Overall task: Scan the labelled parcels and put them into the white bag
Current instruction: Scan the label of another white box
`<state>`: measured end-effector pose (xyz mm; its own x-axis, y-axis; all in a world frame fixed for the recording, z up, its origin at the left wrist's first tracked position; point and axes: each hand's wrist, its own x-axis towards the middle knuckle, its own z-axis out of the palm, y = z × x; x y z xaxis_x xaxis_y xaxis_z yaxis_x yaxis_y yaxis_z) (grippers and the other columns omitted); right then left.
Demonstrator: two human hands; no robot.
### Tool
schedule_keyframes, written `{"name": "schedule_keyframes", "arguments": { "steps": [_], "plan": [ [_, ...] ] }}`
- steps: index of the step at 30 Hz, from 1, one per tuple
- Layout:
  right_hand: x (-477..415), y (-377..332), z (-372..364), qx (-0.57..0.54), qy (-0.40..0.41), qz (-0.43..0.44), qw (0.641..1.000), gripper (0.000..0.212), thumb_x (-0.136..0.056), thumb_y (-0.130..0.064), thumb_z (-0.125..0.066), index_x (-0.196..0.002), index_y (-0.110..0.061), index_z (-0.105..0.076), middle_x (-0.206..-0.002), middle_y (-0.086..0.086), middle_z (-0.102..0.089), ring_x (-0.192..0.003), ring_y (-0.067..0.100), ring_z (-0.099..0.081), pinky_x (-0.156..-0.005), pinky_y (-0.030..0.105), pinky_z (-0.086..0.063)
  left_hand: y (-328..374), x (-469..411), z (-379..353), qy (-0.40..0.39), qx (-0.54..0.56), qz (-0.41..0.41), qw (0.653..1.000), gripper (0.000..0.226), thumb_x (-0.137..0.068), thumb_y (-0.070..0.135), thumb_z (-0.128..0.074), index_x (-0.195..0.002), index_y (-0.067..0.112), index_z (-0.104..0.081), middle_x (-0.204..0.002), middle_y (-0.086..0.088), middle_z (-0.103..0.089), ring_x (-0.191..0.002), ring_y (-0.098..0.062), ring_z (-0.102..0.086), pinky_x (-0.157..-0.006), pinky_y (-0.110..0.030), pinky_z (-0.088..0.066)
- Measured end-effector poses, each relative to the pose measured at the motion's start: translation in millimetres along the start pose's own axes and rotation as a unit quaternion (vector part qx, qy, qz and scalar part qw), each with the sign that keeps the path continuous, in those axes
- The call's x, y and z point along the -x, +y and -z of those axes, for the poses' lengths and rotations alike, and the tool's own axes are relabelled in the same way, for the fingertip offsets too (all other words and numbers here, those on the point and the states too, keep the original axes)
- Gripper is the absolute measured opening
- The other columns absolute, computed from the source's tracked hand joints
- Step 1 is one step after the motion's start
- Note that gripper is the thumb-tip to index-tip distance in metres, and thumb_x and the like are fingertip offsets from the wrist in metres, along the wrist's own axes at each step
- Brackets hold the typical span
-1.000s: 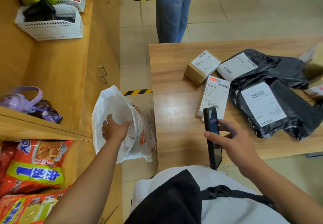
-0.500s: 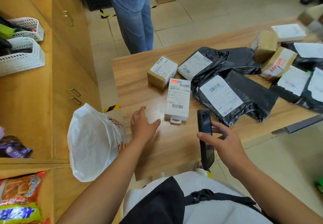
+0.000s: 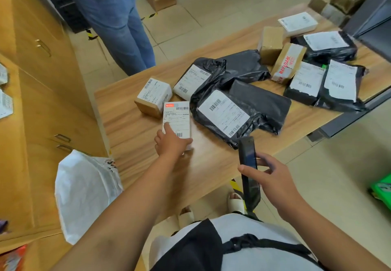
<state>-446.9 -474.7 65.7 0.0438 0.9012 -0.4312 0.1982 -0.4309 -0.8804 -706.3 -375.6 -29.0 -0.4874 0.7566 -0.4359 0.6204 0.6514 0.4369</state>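
At the far left stood a run of yellow-brown wooden cabinets with metal handles. Against their base, just beside the table's left end, a crumpled white plastic bag sat on the floor with its mouth toward the table.

On the long wood-grain table, the left hand grasped the near end of a flat white labelled parcel. The thumb lay on the label and the fingers curled round the near right edge. The parcel lay flat on the tabletop, well apart from the bag. Touching its far left corner sat a small brown cardboard box with a white barcode label on top.

Just right of the flat parcel lay a wrinkled black plastic mailer with a large white label, and a second black mailer rested behind it.

Nearer the body, the right hand gripped a slim black handheld device. It was held upright on edge at the table's near edge, thumb on its near side and fingers behind.

Farther right, a cluster of parcels crowded the table: a tan carton with red lettering, several more labelled black mailers and a white box.

Beyond the table's left end stood a person in blue jeans.
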Motion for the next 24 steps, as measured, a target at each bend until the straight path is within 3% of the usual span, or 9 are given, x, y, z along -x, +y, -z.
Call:
{"name": "schedule_keyframes", "arguments": {
  "steps": [4, 8, 13, 18, 24],
  "plan": [
    [-9, 5, 17, 0.004, -0.002, -0.005, 1.0, 0.042, -0.074, -0.034, -0.087, -0.107, -0.041, -0.062, -0.11, -0.006, -0.066, -0.066, -0.006, -0.067, -0.048, 0.007, -0.046, 6, 3, -4, 0.009, -0.015, 0.024, 1.0, 0.103, -0.068, 0.045, -0.08, -0.149, 0.028, -0.019, -0.14, -0.016, -0.038, -0.129, -0.035, -0.033, -0.101, -0.044, -0.035],
    [-21, 8, 26, 0.014, -0.02, -0.005, 1.0, 0.063, -0.071, -0.043, -0.087, -0.128, -0.03, -0.062, -0.117, -0.006, -0.066, -0.072, 0.004, -0.069, -0.058, 0.018, -0.049, 0, 18, -5, 0.025, 0.003, 0.035, 0.999, 0.096, -0.065, 0.045, -0.081, -0.144, 0.034, -0.026, -0.137, -0.011, -0.043, -0.127, -0.033, -0.037, -0.085, -0.039, -0.036],
    [-37, 6, 27, 0.021, -0.07, 0.009, 0.997, 0.067, -0.07, -0.046, -0.088, -0.129, -0.026, -0.062, -0.117, -0.008, -0.066, -0.085, 0.01, -0.069, -0.064, 0.024, -0.051, -25, 53, -3, 0.061, 0.052, 0.044, 0.996, 0.095, -0.064, 0.043, -0.082, -0.144, 0.035, -0.031, -0.139, -0.003, -0.048, -0.124, -0.031, -0.046, -0.095, -0.048, -0.047],
    [-48, 0, 17, 0.038, -0.136, 0.025, 0.99, 0.056, -0.072, -0.043, -0.087, -0.119, -0.037, -0.058, -0.107, -0.021, -0.061, -0.082, 0.005, -0.066, -0.057, 0.016, -0.048, -55, 94, -4, 0.097, 0.089, 0.084, 0.988, 0.097, -0.065, 0.043, -0.084, -0.145, 0.036, -0.029, -0.138, -0.002, -0.047, -0.122, -0.029, -0.049, -0.092, -0.051, -0.05],
    [-59, 4, 3, 0.062, -0.205, 0.042, 0.976, 0.082, -0.07, -0.043, -0.089, -0.142, -0.021, -0.056, -0.127, -0.004, -0.062, -0.102, 0.017, -0.065, -0.075, 0.03, -0.052, -71, 130, -19, 0.122, 0.098, 0.156, 0.975, 0.1, -0.067, 0.042, -0.084, -0.147, 0.035, -0.024, -0.139, -0.005, -0.044, -0.124, -0.03, -0.045, -0.093, -0.05, -0.05]
  ]
}}
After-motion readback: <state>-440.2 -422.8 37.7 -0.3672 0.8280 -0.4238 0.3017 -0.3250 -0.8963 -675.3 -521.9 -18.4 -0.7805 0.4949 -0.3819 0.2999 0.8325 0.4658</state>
